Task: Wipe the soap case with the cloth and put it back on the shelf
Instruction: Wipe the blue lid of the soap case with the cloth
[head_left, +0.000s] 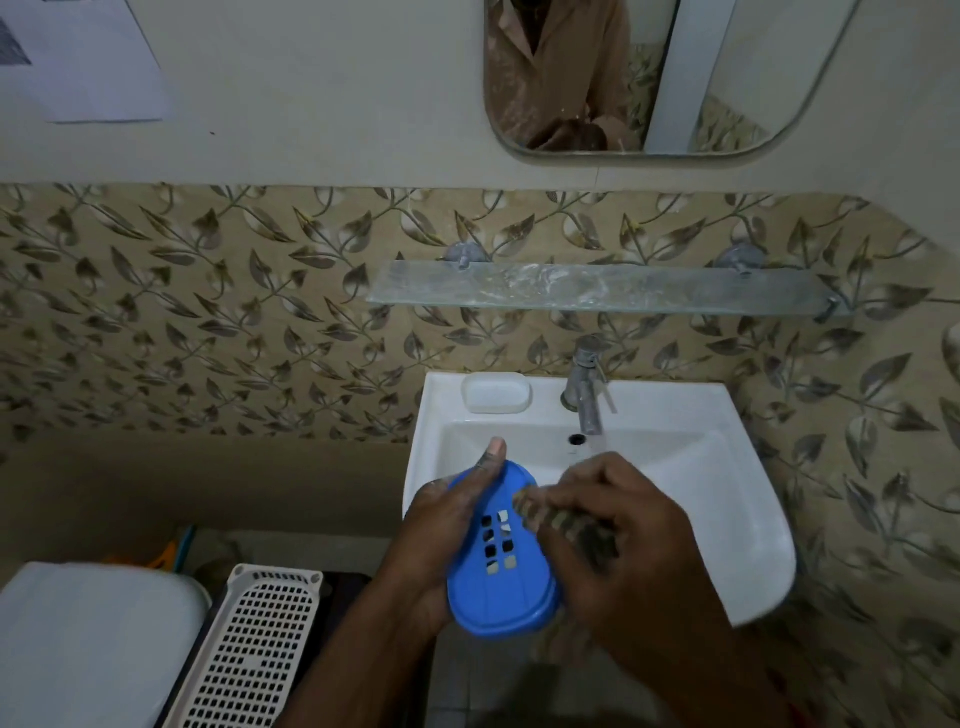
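Both hands meet over the sink (727, 519): my left hand (447, 525) grips the blue soap case (498, 587), my right hand (618, 540) pinches a cloth (566, 519), mostly hidden, against it.

The glass shelf (608, 291) lies bare along its length, open above the tap (584, 387) below.

Smooth blue plastic soap case (501, 577), glossy white ceramic sink (727, 499), cloudy glass shelf (597, 291)

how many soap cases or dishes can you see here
2: a blue soap case held in the left hand over the sink, and a white soap dish on the sink's back left corner.
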